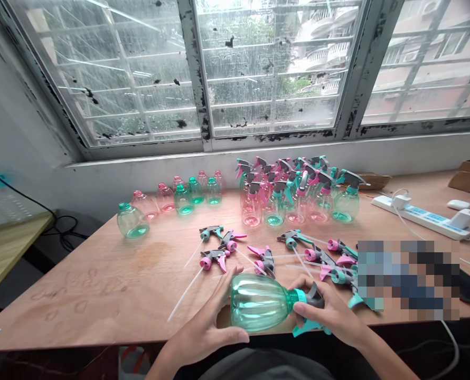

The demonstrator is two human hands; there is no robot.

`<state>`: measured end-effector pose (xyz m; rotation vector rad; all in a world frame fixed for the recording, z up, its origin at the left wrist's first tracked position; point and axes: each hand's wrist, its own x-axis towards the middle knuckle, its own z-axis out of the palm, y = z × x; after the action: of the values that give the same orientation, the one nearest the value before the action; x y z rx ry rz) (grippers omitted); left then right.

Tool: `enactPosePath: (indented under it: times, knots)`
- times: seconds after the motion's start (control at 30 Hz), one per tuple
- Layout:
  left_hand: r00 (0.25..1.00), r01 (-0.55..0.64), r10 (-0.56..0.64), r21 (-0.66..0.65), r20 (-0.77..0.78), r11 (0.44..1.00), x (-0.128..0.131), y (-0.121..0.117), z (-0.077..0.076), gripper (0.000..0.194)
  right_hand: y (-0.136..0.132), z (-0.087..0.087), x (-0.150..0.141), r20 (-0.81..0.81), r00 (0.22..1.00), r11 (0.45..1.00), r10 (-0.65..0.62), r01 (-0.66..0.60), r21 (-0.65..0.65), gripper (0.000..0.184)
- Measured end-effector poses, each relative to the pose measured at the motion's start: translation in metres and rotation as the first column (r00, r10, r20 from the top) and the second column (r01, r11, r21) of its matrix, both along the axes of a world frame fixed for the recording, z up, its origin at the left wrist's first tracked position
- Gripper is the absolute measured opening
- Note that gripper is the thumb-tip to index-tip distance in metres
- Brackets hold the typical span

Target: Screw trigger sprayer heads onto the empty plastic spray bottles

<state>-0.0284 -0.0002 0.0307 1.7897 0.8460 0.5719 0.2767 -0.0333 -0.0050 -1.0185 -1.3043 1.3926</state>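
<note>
This looks like a small, plain workroom. Rows of finished spray bottles [252, 211], open-necked bottles [133, 224] and loose spray heads [215, 259] cover parts of a wooden tabletop [112, 274], many of one kind, as at a hand-assembly spot. A power strip [419, 215] with plugged-in chargers [463, 217] lies at the right. Behind, a worn, barred window [274, 68] faces a building with balconies [338, 51].
</note>
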Motion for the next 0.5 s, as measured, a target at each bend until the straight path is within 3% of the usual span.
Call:
enactPosePath:
  times: [0.23,0.5]
  knots:
    - [0.994,0.045,-0.044,-0.013,0.095,0.999,0.0003,0.0027,-0.0097,0.1,0.0012,0.0013,0.0001,-0.067,0.998,1.0,-0.003,0.002,-0.009,0.034]
    - [0.974,0.087,-0.041,-0.201,0.222,0.976,0.0035,0.0025,-0.0042,0.089,0.0028,-0.0007,-0.001,-0.05,0.998,0.999,-0.037,0.036,-0.021,0.036]
